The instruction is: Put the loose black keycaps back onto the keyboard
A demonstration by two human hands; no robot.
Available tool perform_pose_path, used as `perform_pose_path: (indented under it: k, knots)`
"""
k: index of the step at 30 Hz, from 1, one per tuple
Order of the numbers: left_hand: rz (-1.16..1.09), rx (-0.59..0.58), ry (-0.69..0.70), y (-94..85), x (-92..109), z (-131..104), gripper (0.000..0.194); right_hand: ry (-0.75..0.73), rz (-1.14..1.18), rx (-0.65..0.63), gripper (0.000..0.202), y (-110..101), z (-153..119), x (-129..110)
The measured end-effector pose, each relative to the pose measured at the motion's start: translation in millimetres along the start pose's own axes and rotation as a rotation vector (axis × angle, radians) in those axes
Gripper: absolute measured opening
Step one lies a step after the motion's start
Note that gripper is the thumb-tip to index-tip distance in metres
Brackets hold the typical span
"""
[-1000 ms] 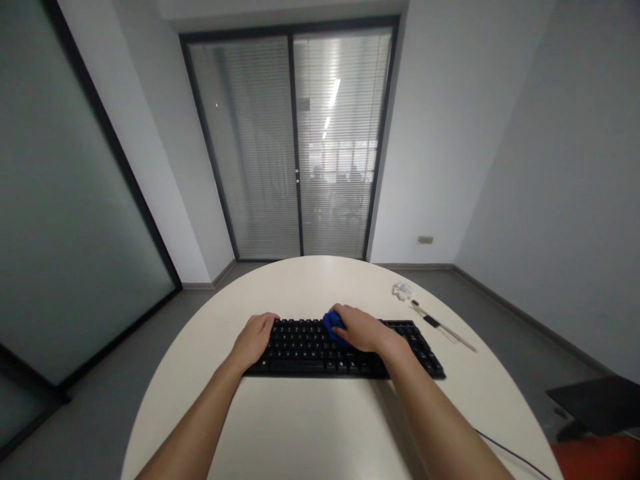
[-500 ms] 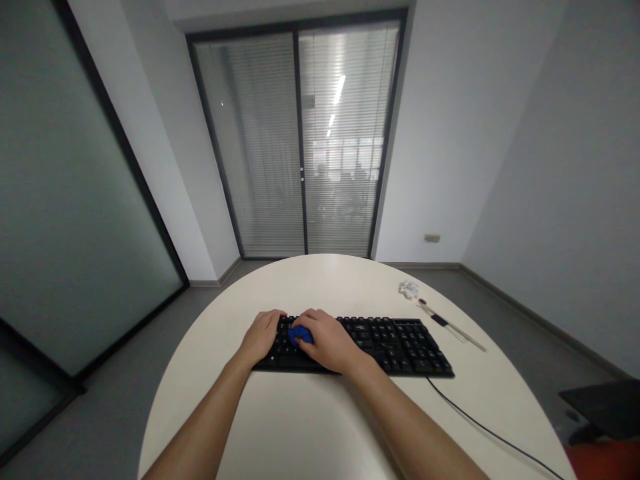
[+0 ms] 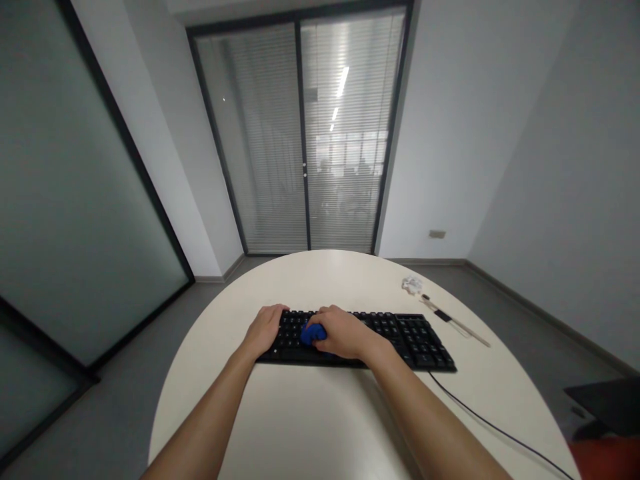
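Observation:
A black keyboard (image 3: 420,343) lies flat on the round table. My left hand (image 3: 263,331) grips its left end, fingertips at the back corner and the thumb out of sight. Over the left half of the keys, my right hand (image 3: 343,333) is closed on a soft blue lump (image 3: 313,333), pressed down against the keys. Whether the lump is putty or cloth I cannot tell. My right hand and forearm hide the keys in the middle.
The pale table (image 3: 325,273) has a curved edge. Toward the back right lie a crumpled white wad (image 3: 412,285) and a thin brush-like stick (image 3: 470,331) with a black band. A black cable (image 3: 490,423) runs off at lower right. A dark chair (image 3: 605,407) stands beyond.
My right hand has slid to the right along the keys with the blue lump. My left hand stays on the keyboard's left end. The view has shifted slightly.

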State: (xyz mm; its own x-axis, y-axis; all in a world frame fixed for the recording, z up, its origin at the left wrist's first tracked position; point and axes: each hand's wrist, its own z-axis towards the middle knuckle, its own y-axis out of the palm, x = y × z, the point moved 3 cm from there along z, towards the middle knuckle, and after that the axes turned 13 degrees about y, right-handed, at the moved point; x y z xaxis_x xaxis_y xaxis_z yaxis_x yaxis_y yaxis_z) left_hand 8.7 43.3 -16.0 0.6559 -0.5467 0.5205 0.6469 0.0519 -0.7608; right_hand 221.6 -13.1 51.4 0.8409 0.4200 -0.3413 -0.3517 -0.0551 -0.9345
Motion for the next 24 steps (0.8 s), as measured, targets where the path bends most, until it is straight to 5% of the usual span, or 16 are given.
perform_pose_path:
  k: [9, 17, 24]
  knots:
    - [-0.073, 0.032, -0.043, 0.7, -3.2, 0.3, 0.063, -0.042, 0.133, 0.134, 0.035, 22.6, 5.1, -22.2]
    - [-0.106, 0.056, -0.099, -0.6, -2.5, -0.9, 0.069, -0.183, 0.026, -0.024, 0.038, 22.3, 0.2, -27.8]
    - [-0.143, 0.042, -0.109, 1.3, -8.5, -1.3, 0.070, -0.157, -0.017, -0.124, 0.041, 6.3, -3.6, -24.4]
